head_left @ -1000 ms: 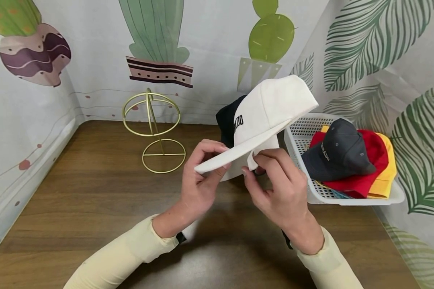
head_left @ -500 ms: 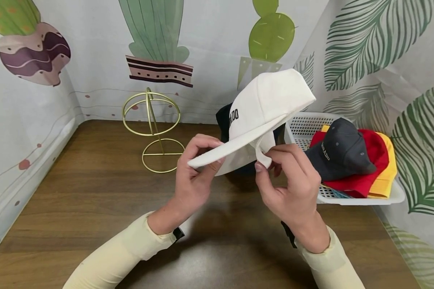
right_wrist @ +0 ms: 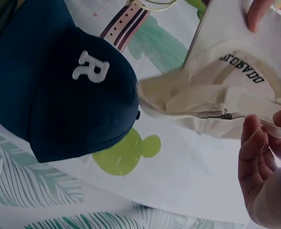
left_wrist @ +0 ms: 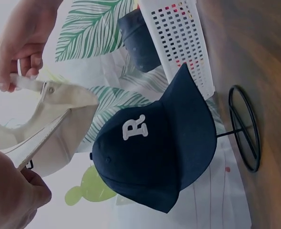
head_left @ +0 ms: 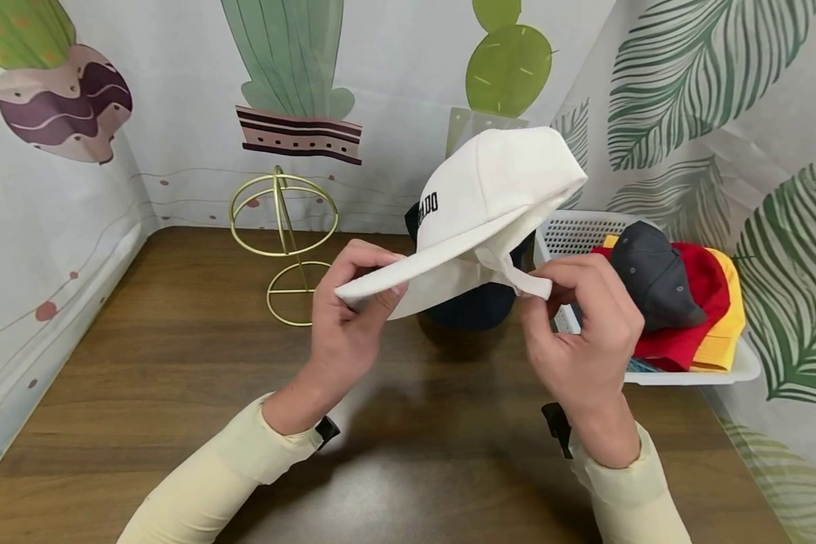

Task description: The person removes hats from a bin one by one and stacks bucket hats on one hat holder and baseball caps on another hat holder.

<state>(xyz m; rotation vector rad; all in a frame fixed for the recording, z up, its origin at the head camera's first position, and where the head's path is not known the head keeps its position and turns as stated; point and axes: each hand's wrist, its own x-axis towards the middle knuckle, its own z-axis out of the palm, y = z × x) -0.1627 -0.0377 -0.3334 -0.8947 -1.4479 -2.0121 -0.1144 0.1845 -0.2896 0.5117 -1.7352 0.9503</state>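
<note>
A white baseball cap [head_left: 489, 177] with black lettering is held up over the table, tilted, its brim toward the lower left. My left hand [head_left: 343, 317] grips the brim, thumb below and fingers on top. At the cap's back, the thumb and fingers of my right hand [head_left: 585, 325] pinch the end of the white adjuster strap [head_left: 532, 284], which is drawn out to the right. The cap's hollow inside faces the right wrist camera, where a small dark buckle [right_wrist: 224, 116] shows near the strap. Behind the white cap, a navy cap [left_wrist: 140, 143] with a white R sits on a dark wire stand [left_wrist: 247, 129].
A gold wire hat stand [head_left: 285, 249] with no cap on it stands at the back left. To the right, a white plastic basket [head_left: 748, 370] holds a dark grey cap [head_left: 656, 276] over red and yellow ones. Patterned cloth hangs behind the wooden table [head_left: 177, 393].
The right hand has moved right, pulling the strap end out from the cap. The left hand and the cap have shifted left and slightly up, uncovering more of the navy cap's brim.
</note>
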